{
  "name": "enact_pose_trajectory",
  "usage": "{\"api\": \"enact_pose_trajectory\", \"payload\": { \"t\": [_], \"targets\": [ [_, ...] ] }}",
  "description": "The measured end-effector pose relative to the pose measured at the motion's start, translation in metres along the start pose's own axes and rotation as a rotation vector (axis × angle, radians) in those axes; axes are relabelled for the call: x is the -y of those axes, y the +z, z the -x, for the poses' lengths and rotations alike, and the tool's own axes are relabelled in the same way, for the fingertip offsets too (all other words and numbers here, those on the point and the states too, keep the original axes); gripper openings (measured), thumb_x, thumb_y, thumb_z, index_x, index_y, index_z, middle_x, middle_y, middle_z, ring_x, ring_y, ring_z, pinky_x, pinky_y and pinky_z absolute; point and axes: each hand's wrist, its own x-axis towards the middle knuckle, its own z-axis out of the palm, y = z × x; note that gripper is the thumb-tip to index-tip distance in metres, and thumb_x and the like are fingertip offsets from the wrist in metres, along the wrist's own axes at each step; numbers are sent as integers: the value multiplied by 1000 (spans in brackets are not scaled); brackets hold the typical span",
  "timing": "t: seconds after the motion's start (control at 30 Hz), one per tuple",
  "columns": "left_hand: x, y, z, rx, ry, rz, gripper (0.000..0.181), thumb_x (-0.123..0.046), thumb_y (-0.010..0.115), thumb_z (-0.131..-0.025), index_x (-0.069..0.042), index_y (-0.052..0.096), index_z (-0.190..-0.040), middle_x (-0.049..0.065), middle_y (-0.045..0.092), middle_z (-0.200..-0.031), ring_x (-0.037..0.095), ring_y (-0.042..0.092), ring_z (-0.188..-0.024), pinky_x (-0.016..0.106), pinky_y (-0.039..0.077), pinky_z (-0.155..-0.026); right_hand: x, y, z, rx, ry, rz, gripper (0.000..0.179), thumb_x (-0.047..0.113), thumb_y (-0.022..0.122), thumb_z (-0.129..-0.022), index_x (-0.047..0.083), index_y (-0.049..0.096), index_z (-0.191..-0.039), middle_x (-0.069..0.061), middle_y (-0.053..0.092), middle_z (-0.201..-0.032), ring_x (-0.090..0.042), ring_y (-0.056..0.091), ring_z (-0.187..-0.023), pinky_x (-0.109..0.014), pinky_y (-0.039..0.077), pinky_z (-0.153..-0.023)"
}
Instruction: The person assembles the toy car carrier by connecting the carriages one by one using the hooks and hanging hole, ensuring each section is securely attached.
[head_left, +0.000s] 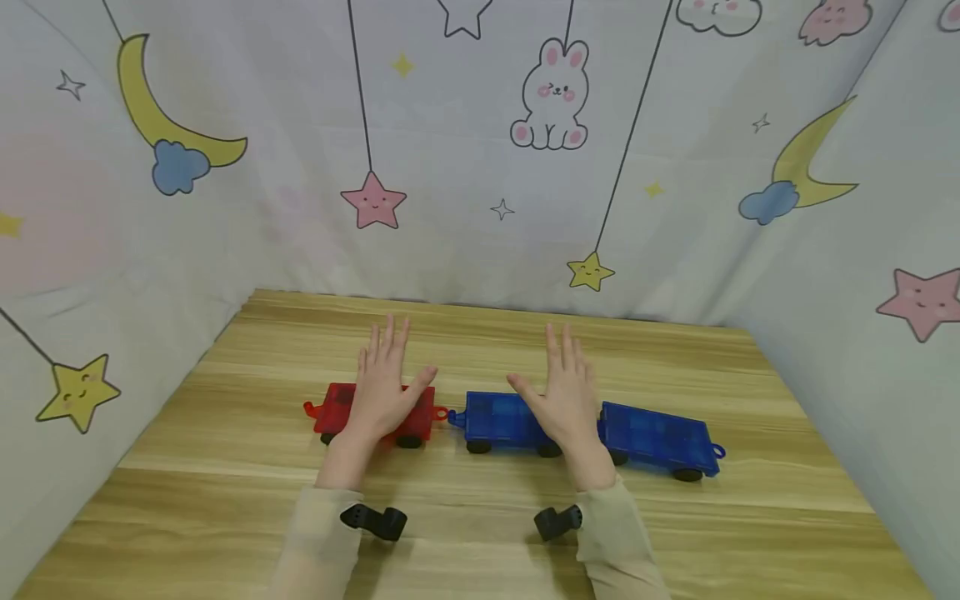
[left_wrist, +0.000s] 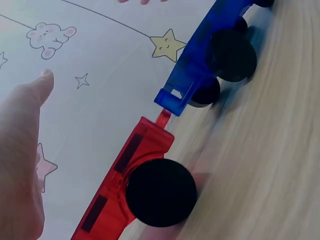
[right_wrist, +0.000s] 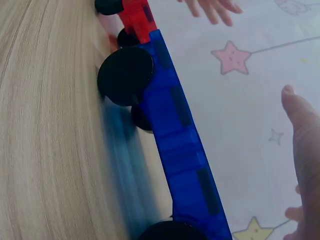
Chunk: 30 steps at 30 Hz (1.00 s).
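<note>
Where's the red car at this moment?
In the head view, the red car stands on the table left of centre, partly hidden by the left hand, just left of the middle blue car.

Red car (head_left: 339, 407); two blue cars (head_left: 498, 419)

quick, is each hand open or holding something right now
Left hand: open, holding nothing.
Right hand: open, holding nothing.
</note>
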Motion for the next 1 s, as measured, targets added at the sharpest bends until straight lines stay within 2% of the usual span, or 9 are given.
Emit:
{"api": "enact_pose_trajectory", "payload": {
  "t": [0.2, 0.4, 0.57, 0.73, 0.83, 1.0],
  "targets": [
    [9, -5, -1, 30, 4, 20, 88, -50, 56, -94, -15, 8, -159, 12, 4, -165, 37, 2, -152, 61, 2, -119, -2, 7, -1, 39, -52, -93, 101, 73, 47, -88, 13, 8, -159, -13, 6, -165, -36, 9, -151, -63, 11, -118],
    [18, -11, 0, 80, 13, 85, 91, -48, 59, -92, -4, 13, -157, 17, 14, -163, 38, 11, -150, 58, 11, -120, -4, 10, -1, 108, -68, -181, 103, 71, 52, -87, 14, 7, -159, -13, 8, -165, -39, 10, -151, -64, 11, -117],
    [22, -16, 4, 150, -36, 128, 97, -52, 64, -88, -8, 12, -158, 18, 15, -163, 39, 13, -150, 64, 19, -116, -5, 10, 0, 159, -52, -247, 102, 65, 59, -87, 20, 3, -159, -8, 3, -166, -40, 9, -150, -66, 14, -116],
    [23, -20, 6, 204, -66, 148, 102, -52, 71, -83, -8, 17, -157, 18, 21, -161, 40, 20, -147, 65, 25, -113, -5, 11, -1, 188, -51, -301, 102, 50, 67, -88, 14, 3, -159, -11, 6, -165, -38, 11, -151, -64, 17, -116],
    [25, -21, 7, 236, -67, 156, 101, -51, 73, -81, -7, 21, -156, 17, 25, -159, 40, 23, -146, 65, 27, -112, -4, 11, 0, 217, -32, -326, 105, 44, 73, -86, 16, 3, -159, -12, 9, -165, -37, 14, -150, -62, 20, -116],
    [29, -22, 9, 291, -52, 176, 99, -44, 79, -78, -9, 27, -154, 16, 32, -157, 41, 28, -144, 64, 30, -111, -3, 11, 1, 256, -2, -347, 107, 43, 77, -82, 16, 8, -159, -14, 14, -164, -38, 19, -149, -62, 24, -115]
  ]
}}
